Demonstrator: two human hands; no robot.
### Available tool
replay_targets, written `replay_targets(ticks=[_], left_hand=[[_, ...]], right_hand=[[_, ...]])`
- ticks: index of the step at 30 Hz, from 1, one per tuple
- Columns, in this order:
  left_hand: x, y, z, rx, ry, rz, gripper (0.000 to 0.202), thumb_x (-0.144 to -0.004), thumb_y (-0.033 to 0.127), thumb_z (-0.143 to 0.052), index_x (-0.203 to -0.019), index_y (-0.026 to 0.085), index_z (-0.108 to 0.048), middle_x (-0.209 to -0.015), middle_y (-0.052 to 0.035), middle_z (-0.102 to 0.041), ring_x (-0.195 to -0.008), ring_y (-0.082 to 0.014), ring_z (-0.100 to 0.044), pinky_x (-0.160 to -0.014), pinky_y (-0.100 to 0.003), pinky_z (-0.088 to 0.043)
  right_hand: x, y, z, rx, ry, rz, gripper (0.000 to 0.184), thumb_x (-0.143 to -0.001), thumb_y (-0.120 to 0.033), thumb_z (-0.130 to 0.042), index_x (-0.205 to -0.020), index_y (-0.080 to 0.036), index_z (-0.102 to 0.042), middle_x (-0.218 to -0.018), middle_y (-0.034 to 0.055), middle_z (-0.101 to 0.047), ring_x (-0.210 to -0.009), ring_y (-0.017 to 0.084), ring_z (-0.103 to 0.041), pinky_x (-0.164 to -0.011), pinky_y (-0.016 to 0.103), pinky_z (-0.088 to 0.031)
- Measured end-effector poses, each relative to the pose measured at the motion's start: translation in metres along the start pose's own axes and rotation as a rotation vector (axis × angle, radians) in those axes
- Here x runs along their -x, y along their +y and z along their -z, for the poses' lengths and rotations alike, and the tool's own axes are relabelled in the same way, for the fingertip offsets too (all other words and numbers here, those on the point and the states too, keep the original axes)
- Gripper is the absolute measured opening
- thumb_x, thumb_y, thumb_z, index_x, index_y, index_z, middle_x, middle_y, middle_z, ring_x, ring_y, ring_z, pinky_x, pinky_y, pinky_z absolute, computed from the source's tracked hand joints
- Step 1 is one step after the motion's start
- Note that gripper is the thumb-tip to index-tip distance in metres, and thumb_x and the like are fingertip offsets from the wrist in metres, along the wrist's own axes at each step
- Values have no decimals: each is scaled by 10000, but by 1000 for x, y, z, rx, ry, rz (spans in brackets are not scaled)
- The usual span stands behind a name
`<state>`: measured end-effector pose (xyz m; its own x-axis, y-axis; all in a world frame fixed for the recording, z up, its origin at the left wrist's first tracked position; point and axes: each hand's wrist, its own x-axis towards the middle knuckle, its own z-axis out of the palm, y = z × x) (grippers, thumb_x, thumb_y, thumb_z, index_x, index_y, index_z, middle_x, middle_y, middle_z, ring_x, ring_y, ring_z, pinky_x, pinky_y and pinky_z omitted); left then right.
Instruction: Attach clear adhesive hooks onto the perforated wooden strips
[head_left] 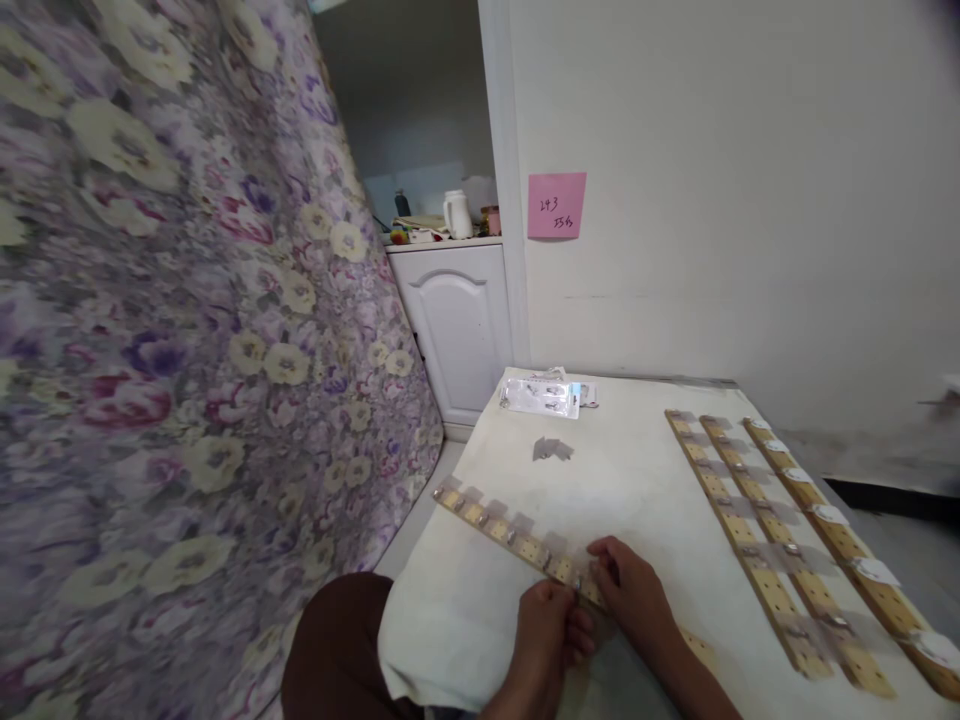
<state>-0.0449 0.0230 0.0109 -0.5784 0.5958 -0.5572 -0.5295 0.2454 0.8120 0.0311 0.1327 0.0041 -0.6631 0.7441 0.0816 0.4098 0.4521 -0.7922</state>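
A long perforated wooden strip with small metal clips and clear plastic pieces along it lies slanted across the near part of a white-covered table. My left hand is closed in a pinch on a small metal clip at the strip's near part. My right hand rests curled on the strip just beside it, fingertips pressed on the wood. Both hands meet at the same spot on the strip.
Three similar wooden strips lie side by side on the table's right. A clear plastic packet and loose clear scraps lie at the far edge. A floral cloth hangs left; a white cabinet and pink note stand behind.
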Motion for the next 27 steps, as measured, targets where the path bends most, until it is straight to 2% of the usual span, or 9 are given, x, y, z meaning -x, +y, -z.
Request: replay_targets(ticks=[10, 27], left_hand=[[-4, -2, -1, -47, 17, -18, 141, -732, 297, -500, -668, 172, -492, -452, 18, -587, -300, -75, -475, -336, -186, -226], [-3, 1, -8, -115, 29, -68, 321, -721, 445, -540, -576, 159, -538, -388, 13, -548, -271, -81, -425, -328, -210, -229]], right_hand=[[1, 2, -2, 14, -8, 1, 223, -738, -289, -473, -909, -207, -591, -780, 20, -630, -733, 178, -604, -698, 286, -444], [3, 4, -1, 28, 1, -46, 301, -685, -330, -571, -968, -229, -581, -849, 8, -611, -731, 161, -589, -670, 267, -431]])
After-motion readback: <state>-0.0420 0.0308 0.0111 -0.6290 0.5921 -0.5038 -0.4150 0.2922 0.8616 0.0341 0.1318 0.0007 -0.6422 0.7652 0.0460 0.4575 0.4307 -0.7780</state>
